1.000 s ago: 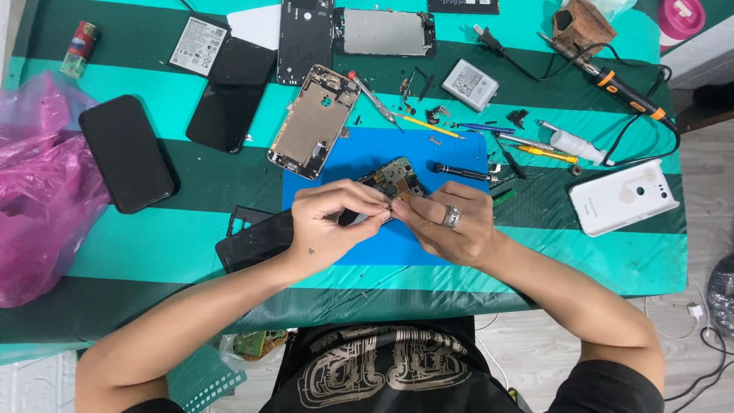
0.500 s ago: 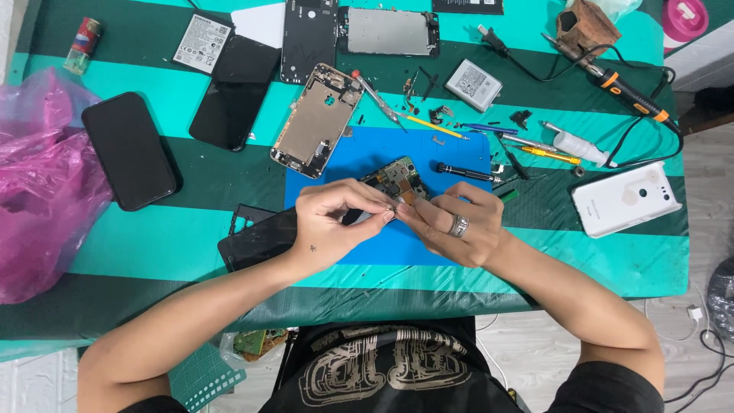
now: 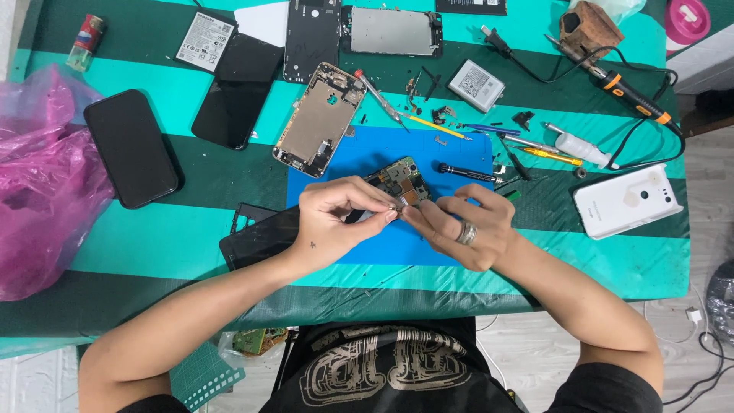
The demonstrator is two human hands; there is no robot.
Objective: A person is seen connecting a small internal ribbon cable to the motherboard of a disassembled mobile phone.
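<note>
Both hands meet over one blue mat (image 3: 459,153): left hand (image 3: 332,222) and right hand (image 3: 466,226) each in a narrow grip, pinching one small circuit board (image 3: 401,177). One white phone back (image 3: 627,201), two grey batteries, one soldering iron (image 3: 627,90). Desk (image 3: 153,229) striped green. The pinched part itself is too small to make out.

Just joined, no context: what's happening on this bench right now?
A person is taking phones apart. Both hands meet over the blue rubber work mat: the left hand and the right hand pinch a small green-and-gold phone circuit board between their fingertips. A gold gutted phone frame lies beside the mat, a black screwdriver on it. A white phone back cover sits to the right.
</note>
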